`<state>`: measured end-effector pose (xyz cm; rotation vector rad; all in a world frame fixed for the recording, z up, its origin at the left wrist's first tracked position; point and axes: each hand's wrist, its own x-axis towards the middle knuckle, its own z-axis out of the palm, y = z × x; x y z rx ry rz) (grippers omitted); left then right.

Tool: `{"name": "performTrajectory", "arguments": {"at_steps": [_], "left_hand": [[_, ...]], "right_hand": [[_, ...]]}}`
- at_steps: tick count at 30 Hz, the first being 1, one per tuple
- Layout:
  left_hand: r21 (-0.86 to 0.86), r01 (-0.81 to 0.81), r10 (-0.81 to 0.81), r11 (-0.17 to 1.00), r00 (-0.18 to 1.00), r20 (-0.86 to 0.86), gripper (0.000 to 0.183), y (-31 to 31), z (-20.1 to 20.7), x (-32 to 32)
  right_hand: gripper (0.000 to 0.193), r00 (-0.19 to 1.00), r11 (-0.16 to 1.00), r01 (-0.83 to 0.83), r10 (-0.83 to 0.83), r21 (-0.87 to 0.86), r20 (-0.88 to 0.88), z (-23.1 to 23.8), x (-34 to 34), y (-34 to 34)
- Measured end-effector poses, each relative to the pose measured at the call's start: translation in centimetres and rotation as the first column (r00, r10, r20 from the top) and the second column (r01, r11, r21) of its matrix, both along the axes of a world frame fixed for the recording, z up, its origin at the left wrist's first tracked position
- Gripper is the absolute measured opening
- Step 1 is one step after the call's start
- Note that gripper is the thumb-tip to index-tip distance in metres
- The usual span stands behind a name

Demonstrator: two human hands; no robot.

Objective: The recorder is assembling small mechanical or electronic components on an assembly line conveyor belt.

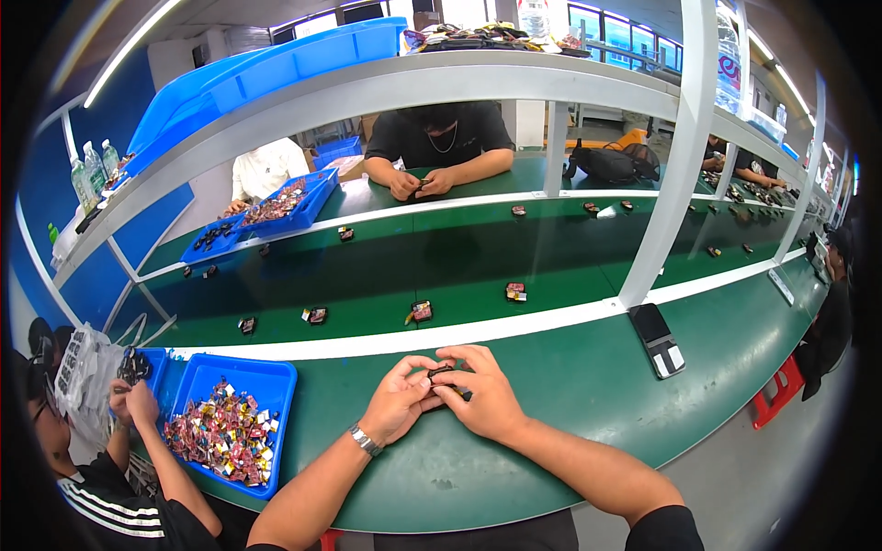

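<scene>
My left hand (397, 404), with a metal-banded watch on the wrist, and my right hand (485, 395) meet over the green worktop. Between them they grip a small black plastic part (443, 371), pinched by fingertips and thumbs. Much of the part is covered by my fingers, so its exact kind cannot be made out. Left of my hands stands a blue tray (262, 372) heaped with small reddish, yellow and white components (220, 436).
Beyond a white rail, a dark green belt (367, 275) carries small assemblies (420, 311). A flat black-and-grey device (657, 340) lies to the right, near a white post (675, 184). Co-workers sit at left and across. An overhead shelf holds blue bins (303, 64).
</scene>
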<state>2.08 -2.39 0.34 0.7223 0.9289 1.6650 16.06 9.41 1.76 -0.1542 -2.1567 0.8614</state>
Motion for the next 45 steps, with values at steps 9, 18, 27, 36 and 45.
{"name": "performTrajectory", "arguments": {"at_steps": [9, 18, 27, 36, 45], "left_hand": [[0.075, 0.002, -0.002, 0.997, 1.000, -0.007, 0.021, -0.1, -0.5, -0.2], [0.098, 0.015, -0.015, 0.995, 1.000, -0.006, 0.020, 0.0, -0.7, -0.1], [0.103, -0.014, 0.016, 0.995, 1.000, -0.012, 0.020, 0.1, -1.0, -0.1], [0.039, -0.045, 0.046, 0.998, 0.999, -0.015, 0.025, 0.1, -0.2, 0.3], [-0.010, -0.037, 0.036, 0.999, 0.999, -0.007, 0.026, 0.1, 0.3, 0.6]], "right_hand": [[0.018, 0.998, 0.996, 0.026, -0.021, 0.091, -0.057, 0.7, 0.2, -0.1], [0.019, 0.996, 0.991, -0.027, 0.039, 0.130, -0.083, 0.7, 0.3, -0.1], [0.022, 0.996, 0.985, -0.025, 0.038, 0.169, -0.075, 0.3, 0.0, 0.2], [0.016, 0.996, 0.990, 0.051, -0.041, 0.134, -0.080, 1.3, 0.2, 0.1], [0.016, 0.993, 0.943, 0.118, -0.112, 0.310, -0.035, 1.2, 0.0, 0.3]]}}
